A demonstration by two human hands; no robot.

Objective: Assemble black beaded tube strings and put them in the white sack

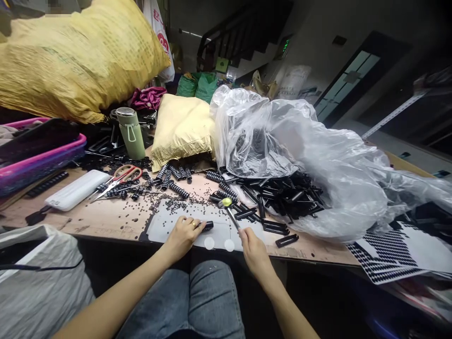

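My left hand (184, 234) is closed on a short black plastic piece (206, 226), pressing it down on a grey mat (165, 221) at the table's near edge. My right hand (251, 247) grips a thin metal tool with a yellow-green tip (227, 203), angled up and to the left toward the black piece. A heap of similar black plastic pieces (282, 195) spills from a clear plastic bag (282, 141) just beyond my right hand. Several loose ones lie near it.
Small black beads and ribbed black stacks (178, 189) are scattered over the wooden table (106, 219). Red-handled scissors (120, 178), a white power bank (77, 189), a green flask (131, 133), a pink basket (42, 157) and yellow sacks (77, 56) lie left and behind.
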